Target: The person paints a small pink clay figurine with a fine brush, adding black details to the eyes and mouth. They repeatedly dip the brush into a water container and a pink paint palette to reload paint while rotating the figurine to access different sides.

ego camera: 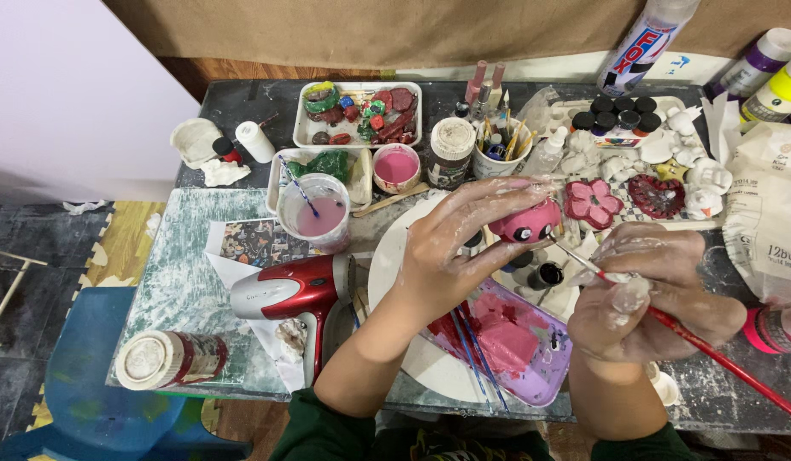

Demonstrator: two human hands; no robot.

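Head view: left hand (451,243) clamped on pink figurine (525,224), held above white plate (395,265) at worktop (182,282) centre. Right hand (647,294) closed round red-handled brush (711,350), bristle tip touching figurine's side. Purple paint tray (532,376) below hands. Red hairdryer (297,294) lies left of plate.

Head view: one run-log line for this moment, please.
left hand: holds pink figurine | right hand: holds red paintbrush, tip at figurine | below: purple palette
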